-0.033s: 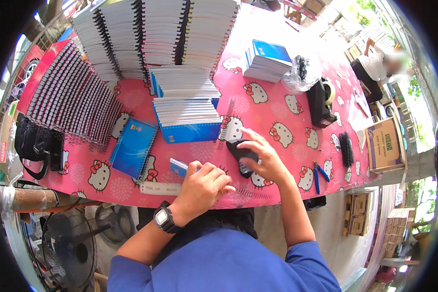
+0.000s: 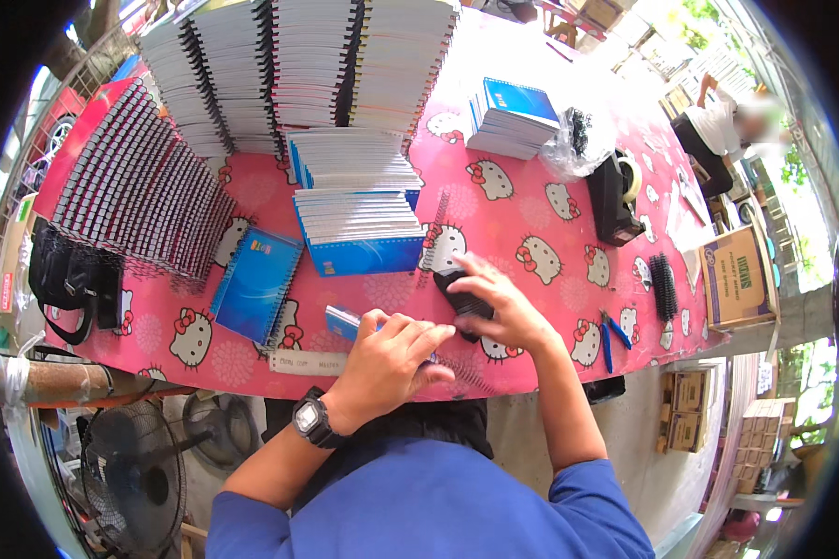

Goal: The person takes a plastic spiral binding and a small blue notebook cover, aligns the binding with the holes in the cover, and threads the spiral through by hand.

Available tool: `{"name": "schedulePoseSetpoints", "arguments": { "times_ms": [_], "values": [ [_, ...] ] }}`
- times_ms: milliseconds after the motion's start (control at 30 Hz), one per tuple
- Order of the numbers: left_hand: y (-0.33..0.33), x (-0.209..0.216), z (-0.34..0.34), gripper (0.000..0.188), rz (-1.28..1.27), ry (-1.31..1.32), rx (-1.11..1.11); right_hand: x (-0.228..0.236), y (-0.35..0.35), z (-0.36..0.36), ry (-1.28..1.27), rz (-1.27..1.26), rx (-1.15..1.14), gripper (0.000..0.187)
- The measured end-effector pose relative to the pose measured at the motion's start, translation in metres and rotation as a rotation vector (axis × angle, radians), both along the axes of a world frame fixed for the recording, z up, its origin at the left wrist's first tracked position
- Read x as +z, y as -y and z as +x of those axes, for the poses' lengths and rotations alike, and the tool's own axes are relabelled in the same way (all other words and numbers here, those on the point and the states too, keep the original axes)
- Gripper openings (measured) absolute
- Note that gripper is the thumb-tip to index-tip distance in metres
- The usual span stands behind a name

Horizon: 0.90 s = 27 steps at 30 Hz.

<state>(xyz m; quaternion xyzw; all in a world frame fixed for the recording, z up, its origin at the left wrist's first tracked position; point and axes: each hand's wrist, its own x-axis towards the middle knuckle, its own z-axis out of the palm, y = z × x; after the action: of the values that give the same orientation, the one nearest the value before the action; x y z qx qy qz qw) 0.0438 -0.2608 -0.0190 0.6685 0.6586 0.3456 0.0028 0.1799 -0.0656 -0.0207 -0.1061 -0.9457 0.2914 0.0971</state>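
Observation:
My left hand [image 2: 396,352] is closed over a small blue notebook [image 2: 342,321] near the table's front edge; the hand hides most of it. From beneath this hand a thin spiral coil [image 2: 471,377] sticks out to the right. My right hand [image 2: 502,306] hovers over a black ribbed object [image 2: 464,300], fingers apart and slightly bent; whether they touch it I cannot tell. Left of my left hand lies a white ruler [image 2: 300,361]. A blue spiral notebook [image 2: 256,284] rests farther left. Beyond my hands, blue-covered notebooks [image 2: 364,253] stand in a stack.
Tall stacks of spiral-bound books [image 2: 317,70] line the back left, with a pink-covered pile [image 2: 140,186] beside a black bag [image 2: 65,279]. Blue-handled pliers [image 2: 613,340], a black coil bundle [image 2: 663,287] and a tape dispenser [image 2: 615,200] lie right. A person [image 2: 718,130] is at the far right.
My right hand has come slightly down over the black ribbed object, its fingers lower. The fingers of my left hand have straightened a little toward the right.

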Motion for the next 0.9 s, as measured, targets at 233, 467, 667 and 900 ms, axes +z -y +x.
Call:
{"name": "schedulePoseSetpoints", "arguments": {
  "times_ms": [233,467,667,900],
  "values": [
    [0.01,-0.006,-0.007,0.027,-0.122,0.002,-0.052,-0.002,0.003,-0.003,0.283,0.066,0.076,0.074],
    [0.01,-0.01,-0.028,0.022,-0.01,-0.019,0.036,-0.011,0.019,0.008,-0.034,-0.25,-0.116,0.048],
    [0.01,-0.005,-0.019,0.021,0.023,-0.037,0.012,-0.009,0.036,0.037,-0.154,-1.069,0.125,0.065],
    [0.011,-0.011,-0.018,0.028,-0.014,-0.011,0.065,0.013,0.043,0.03,-0.106,-0.903,0.087,0.058]
  ]
}}
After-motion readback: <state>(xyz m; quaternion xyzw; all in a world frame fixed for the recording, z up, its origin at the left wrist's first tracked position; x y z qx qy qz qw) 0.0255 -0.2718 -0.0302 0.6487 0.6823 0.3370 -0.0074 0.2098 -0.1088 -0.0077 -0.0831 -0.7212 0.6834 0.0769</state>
